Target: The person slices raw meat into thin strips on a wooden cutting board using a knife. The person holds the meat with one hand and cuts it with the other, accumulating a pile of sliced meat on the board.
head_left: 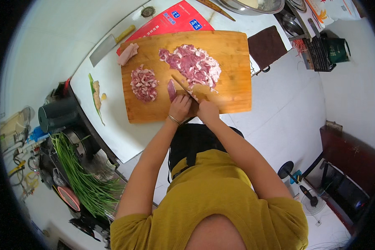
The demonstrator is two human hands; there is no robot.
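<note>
On the wooden cutting board (233, 75) my right hand (208, 111) is closed around a knife (182, 86), its blade seen nearly edge-on and slanting away to the left. My left hand (180, 107), fingers curled, presses on a strip of raw meat (171, 90) just left of the blade. Part of that strip is hidden under the fingers. Beyond the knife lies a large heap of sliced meat (191, 64). A smaller pile of diced meat (144, 84) sits at the board's left, with a pale pink slab (128, 54) at the far left corner.
A cleaver (108, 46) with a light handle rests left of the board, near ginger (97, 95) and a green onion (92, 89). A red sheet (171, 21) lies partly under the board. A metal bowl (254, 8) stands behind. Long green stalks (81, 175) lie at lower left.
</note>
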